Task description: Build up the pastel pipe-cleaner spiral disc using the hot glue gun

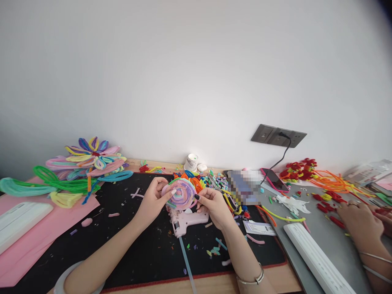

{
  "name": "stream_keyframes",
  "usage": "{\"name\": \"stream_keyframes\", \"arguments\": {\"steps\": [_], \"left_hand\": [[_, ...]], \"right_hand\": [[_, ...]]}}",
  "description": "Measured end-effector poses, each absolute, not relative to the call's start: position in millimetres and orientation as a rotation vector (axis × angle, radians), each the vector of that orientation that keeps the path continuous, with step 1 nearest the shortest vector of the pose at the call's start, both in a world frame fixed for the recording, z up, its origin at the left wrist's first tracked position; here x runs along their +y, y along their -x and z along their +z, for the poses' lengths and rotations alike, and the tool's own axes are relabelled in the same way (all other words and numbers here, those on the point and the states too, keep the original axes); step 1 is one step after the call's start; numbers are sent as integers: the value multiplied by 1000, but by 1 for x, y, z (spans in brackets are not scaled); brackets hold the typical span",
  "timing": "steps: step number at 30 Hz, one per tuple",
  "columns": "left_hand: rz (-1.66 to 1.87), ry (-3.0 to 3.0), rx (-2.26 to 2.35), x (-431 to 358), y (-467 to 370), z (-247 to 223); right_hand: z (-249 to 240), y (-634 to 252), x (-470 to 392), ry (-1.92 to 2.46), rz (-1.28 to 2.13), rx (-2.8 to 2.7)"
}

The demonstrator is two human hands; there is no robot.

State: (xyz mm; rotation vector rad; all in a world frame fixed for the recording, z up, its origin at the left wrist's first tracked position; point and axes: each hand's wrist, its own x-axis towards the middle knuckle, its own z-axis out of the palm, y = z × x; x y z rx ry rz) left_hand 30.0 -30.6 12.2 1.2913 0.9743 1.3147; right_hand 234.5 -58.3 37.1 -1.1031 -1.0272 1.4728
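Note:
A round spiral disc (183,193) of pastel pipe cleaners, mostly purple and pink, is held up between both hands over the black mat (134,249). My left hand (156,198) pinches its left side, the thumb lying across its face. At its right edge, my right hand (211,204) grips it between thumb and fingers. Just below the disc, a pale pink glue gun (190,221) lies on the mat, with a clear glue stick (186,261) extending towards the front edge.
Pipe-cleaner flowers (94,155) lie at left on pink paper (33,261). Colourful scraps (216,181), a paper cup (192,161) and a phone (275,179) sit behind. Another person's hand (361,220) works at right, near a white strip lamp (317,257).

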Motion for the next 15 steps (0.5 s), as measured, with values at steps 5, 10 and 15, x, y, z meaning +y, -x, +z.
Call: {"name": "stream_keyframes", "arguments": {"steps": [5,10,15], "left_hand": [[1320,-1282,982,-30,-30,12],[1316,-1282,970,-30,-29,12],[1308,-1294,982,-31,-30,13]], "right_hand": [[38,-236,-58,1084,1540,-955],[39,-238,-58,1072,1559,-940],[39,-237,-58,1100,1458,-1057]]}}
